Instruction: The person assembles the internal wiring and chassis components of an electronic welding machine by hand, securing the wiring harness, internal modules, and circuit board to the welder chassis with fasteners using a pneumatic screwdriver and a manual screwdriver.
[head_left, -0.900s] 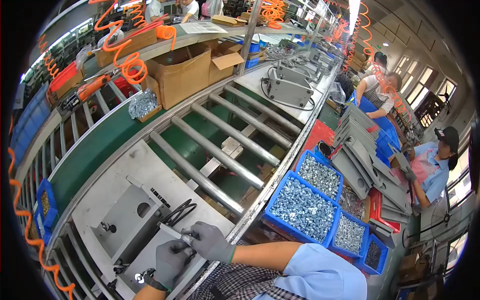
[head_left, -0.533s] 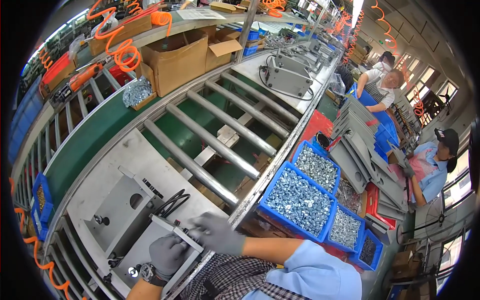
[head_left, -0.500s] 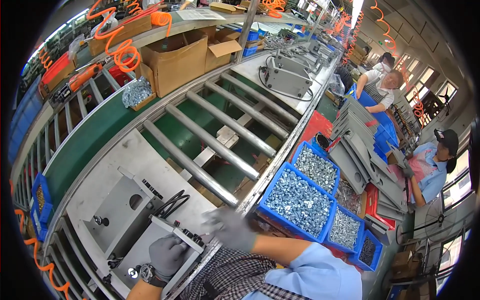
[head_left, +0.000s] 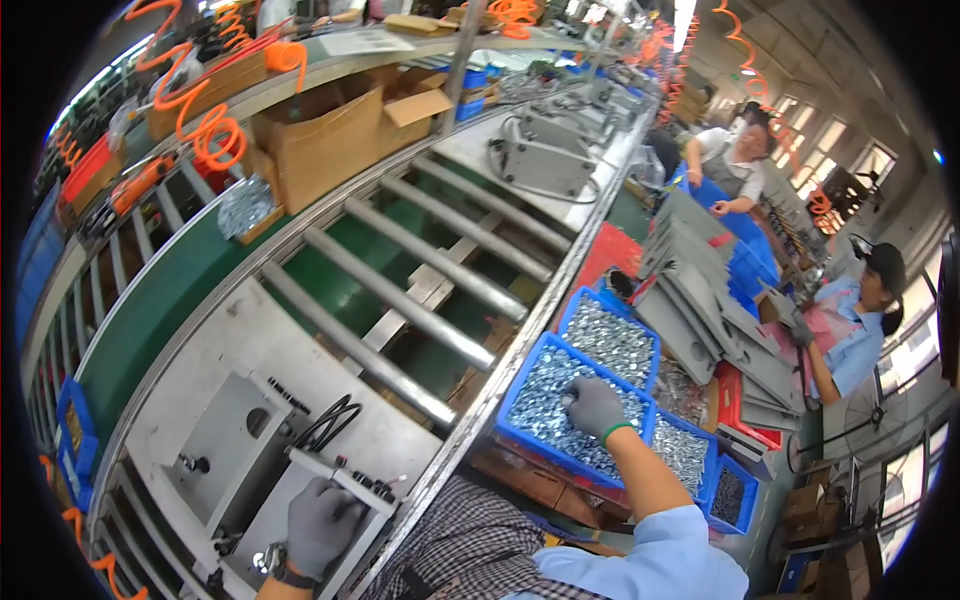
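Observation:
My left hand (head_left: 320, 525), in a grey glove, rests with curled fingers on a grey metal housing (head_left: 270, 508) at the lower left. Whatever those fingers hold is hidden. Black connectors line that housing's edge, and black cables (head_left: 328, 425) lie behind it. A second grey housing (head_left: 222, 440) with a round hole stands alongside, to the left. My right hand (head_left: 595, 408), gloved too, reaches into a blue bin of small shiny metal fasteners (head_left: 540, 392). Its fingers are bent and drawn together at the surface of the fasteners; what is between them cannot be made out.
Steel rollers (head_left: 400, 310) span the conveyor ahead. More blue bins, one with long screws (head_left: 680, 455) and one with dark parts (head_left: 730, 497), flank the right one. Grey metal panels (head_left: 690, 300) are stacked beyond. Co-workers (head_left: 850, 330) stand at the right. Cardboard boxes (head_left: 325, 140) sit far left.
My right hand has moved right, from beside the housing's connectors into the blue bin of fasteners. My left hand stays on the housing. The whole view has shifted slightly.

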